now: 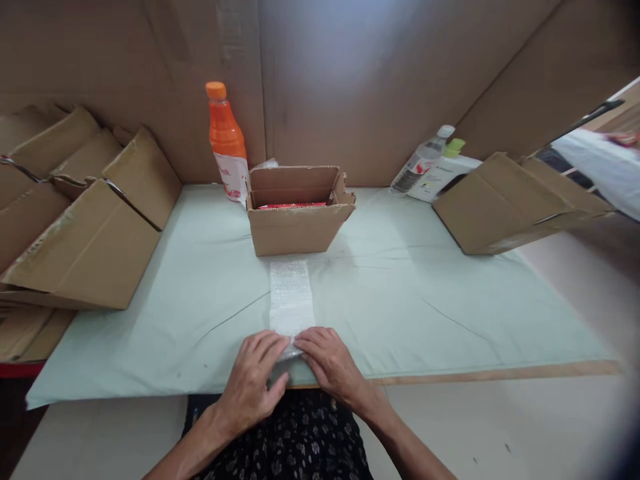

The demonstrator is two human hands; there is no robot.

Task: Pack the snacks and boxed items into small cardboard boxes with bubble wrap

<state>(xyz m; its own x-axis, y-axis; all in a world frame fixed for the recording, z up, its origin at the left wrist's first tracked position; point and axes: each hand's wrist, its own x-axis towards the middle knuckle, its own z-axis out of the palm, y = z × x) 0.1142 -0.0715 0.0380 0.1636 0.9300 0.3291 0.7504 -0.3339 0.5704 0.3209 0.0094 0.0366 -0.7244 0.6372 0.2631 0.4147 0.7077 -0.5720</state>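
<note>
A strip of bubble wrap [291,297] lies lengthwise on the pale green cloth, its near end rolled or folded close to the table's front edge. My left hand [256,373] grips the left side of that near end with bent fingers, the thumb pointing inward below. From the other side, my right hand [330,363] has its fingers pressed together on the same end. Whether anything is wrapped inside the fold is hidden by my fingers. Just beyond the far end stands an open cardboard box [295,230] with something red inside.
An orange bottle [227,137] stands behind the box. Several open cartons [90,233] crowd the left side. At right are a clear bottle [420,163], a white container [443,175] with a green cap, and another carton [510,203]. Cardboard walls [380,87] rise behind.
</note>
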